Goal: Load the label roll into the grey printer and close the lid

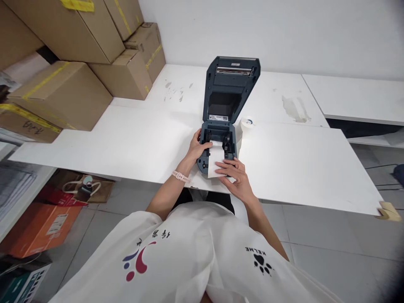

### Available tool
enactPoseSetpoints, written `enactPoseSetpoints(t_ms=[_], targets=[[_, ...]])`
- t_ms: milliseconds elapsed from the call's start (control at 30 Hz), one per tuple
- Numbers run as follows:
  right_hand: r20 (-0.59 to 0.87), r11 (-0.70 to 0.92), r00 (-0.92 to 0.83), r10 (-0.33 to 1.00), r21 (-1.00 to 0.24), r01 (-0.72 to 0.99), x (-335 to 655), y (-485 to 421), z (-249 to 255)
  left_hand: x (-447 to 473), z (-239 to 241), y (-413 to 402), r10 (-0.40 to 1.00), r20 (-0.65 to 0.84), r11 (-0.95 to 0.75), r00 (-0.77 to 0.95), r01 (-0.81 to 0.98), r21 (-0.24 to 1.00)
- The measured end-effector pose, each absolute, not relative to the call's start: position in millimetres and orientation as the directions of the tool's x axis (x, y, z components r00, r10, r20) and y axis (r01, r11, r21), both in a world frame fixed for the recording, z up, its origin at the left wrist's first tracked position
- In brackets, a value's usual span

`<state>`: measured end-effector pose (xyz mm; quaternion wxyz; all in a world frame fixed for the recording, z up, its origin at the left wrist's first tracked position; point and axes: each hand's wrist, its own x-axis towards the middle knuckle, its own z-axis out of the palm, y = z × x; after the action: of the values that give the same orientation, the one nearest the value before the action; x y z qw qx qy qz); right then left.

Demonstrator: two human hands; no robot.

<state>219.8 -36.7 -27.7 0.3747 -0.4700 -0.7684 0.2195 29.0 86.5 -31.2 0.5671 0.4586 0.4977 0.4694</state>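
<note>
A dark blue label printer [225,105] stands on the white table [303,168] with its lid raised toward the wall. A strip of white label paper [216,156] runs out of the open bay over the printer's front. My left hand [198,147] grips the printer's left side, thumb on the left paper guide. My right hand [235,173] rests on the paper's front end, fingers pressing it down near the table edge. A pale pink band sits on my left wrist.
A white paper roll [246,123] stands just right of the printer. Cardboard boxes [72,54] are stacked at the table's back left. Boxes and a bag [85,187] lie on the floor at left. A second white table [356,99] stands at right.
</note>
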Motion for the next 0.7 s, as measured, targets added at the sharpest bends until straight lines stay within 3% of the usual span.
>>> enactPoseSetpoints(t_ms=[200, 500, 567, 700], targets=[[0.382, 0.478, -0.287, 0.878, -0.69, 0.544, 222, -36, -30, 28, -27, 83, 0.988, -0.142, 0.146, 0.065, -0.071, 0.987], [0.273, 0.507, -0.471, 0.839, -0.706, 0.494, 240, -38, -9, 28, -24, 80, 0.986, -0.152, 0.157, 0.069, -0.083, 0.984], [0.358, 0.499, -0.362, 0.861, -0.731, 0.466, 249, -25, -4, 27, -24, 66, 0.978, -0.173, 0.183, 0.116, -0.085, 0.979], [0.551, 0.47, 0.03, 0.834, -0.738, 0.484, 271, 55, 20, 18, -30, 22, 0.957, -0.227, 0.242, 0.179, -0.064, 0.968]])
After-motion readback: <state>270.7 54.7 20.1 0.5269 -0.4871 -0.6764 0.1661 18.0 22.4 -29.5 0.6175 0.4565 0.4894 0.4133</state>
